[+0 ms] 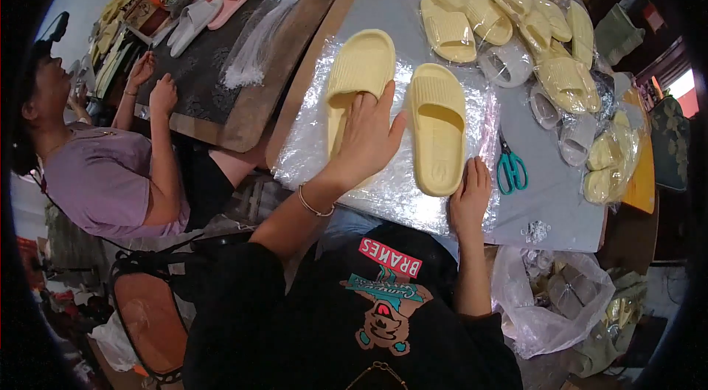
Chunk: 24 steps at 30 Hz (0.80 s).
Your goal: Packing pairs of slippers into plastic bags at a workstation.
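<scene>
Sitting toward nine o'clock, a co-worker in a mauve top [110, 180] holds both hands raised, fingers curled. At eleven, a pink ribbed slipper [233, 5] lies on a dark table [199, 69]. Near centre, the person's left hand [372, 132] reaches up from seven o'clock, back upward, its wrist ringed by a pale bracelet [316, 202]; its thumb stands spread, the index lies along the right edge of a pale yellow ribbed slide slipper [361, 58] at twelve, and other fingers bend into the foot opening, though I cannot make out whether they pinch. At six, the black T-shirt [317, 316] bears pale block lettering on a red panel and a brown cartoon figure. A matching pale yellow slide slipper [435, 150] lies at two, on shiny clear plastic film [398, 202]. Beside its heel, the right hand [472, 194] points toward twelve, fingers close together; any pressure is hidden. Teal-handled scissors [512, 171] lie at three, below yellow slippers in clear bags [531, 32] at two.
</scene>
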{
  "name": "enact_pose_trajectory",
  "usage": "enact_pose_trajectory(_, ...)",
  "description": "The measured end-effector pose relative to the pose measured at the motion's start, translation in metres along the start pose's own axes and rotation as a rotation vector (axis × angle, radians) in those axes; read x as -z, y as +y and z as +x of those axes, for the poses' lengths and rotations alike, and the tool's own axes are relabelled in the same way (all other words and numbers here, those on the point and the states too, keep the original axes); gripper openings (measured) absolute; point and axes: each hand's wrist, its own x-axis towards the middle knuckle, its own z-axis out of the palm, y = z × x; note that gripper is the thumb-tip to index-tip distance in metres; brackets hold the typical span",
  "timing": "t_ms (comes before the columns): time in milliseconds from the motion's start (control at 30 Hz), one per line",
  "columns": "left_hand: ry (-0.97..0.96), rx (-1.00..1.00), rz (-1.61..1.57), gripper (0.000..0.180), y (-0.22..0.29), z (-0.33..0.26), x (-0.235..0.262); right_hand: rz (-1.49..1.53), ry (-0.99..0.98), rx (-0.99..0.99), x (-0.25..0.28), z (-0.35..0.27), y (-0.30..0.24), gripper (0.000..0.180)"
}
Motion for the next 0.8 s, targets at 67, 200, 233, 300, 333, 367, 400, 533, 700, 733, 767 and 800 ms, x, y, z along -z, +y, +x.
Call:
enact_pose_trajectory(67, -0.098, 0.088, 0.236, 0.059, 0.002, 0.000, -0.003, 0.013, -0.009, -0.021, 0.001, -0.001, -0.002, 0.043)
enact_pose_trajectory(200, -0.157, 0.189, 0.275, 0.047, -0.005, 0.008, -0.054, -0.007, -0.023, -0.003, 0.000, 0.002, -0.004, 0.044)
enact_pose_trajectory(233, -0.144, 0.181, 0.313, 0.036, -0.001, 0.014, -0.054, 0.002, -0.025, -0.014, -0.001, 0.002, -0.005, 0.043)
enact_pose_trajectory(300, -0.090, 0.162, 0.277, 0.030, -0.008, 0.022, -0.063, 0.026, -0.022, -0.031, -0.002, 0.001, -0.005, 0.043)
enact_pose_trajectory(333, -0.040, 0.145, 0.242, 0.027, -0.010, 0.026, -0.067, 0.023, -0.013, -0.027, -0.002, 0.000, -0.006, 0.043)
enact_pose_trajectory(367, -0.012, 0.206, 0.188, 0.021, -0.017, 0.028, -0.067, 0.005, -0.010, -0.004, -0.001, -0.001, -0.007, 0.044)
enact_pose_trajectory(400, 0.031, 0.203, 0.176, 0.019, -0.020, 0.035, -0.058, -0.015, 0.000, 0.007, -0.002, -0.001, -0.005, 0.044)
enact_pose_trajectory(533, 0.287, 0.193, 0.266, 0.018, -0.095, 0.070, 0.013, -0.020, 0.015, -0.005, -0.001, -0.002, -0.003, 0.045)
enact_pose_trajectory(700, 0.407, 0.398, 0.256, 0.022, -0.255, 0.085, 0.095, -0.007, 0.038, 0.004, -0.001, -0.003, -0.003, 0.047)
enact_pose_trajectory(733, 0.361, 0.395, 0.325, 0.025, -0.275, 0.080, 0.103, -0.006, 0.045, -0.010, -0.001, -0.004, -0.002, 0.047)
enact_pose_trajectory(767, 0.236, 0.540, 0.379, 0.027, -0.307, 0.070, 0.123, 0.009, 0.033, 0.004, -0.003, -0.001, -0.006, 0.047)
enact_pose_trajectory(800, 0.237, 0.539, 0.386, 0.027, -0.321, 0.063, 0.126, 0.010, 0.022, 0.010, -0.004, 0.000, -0.007, 0.047)
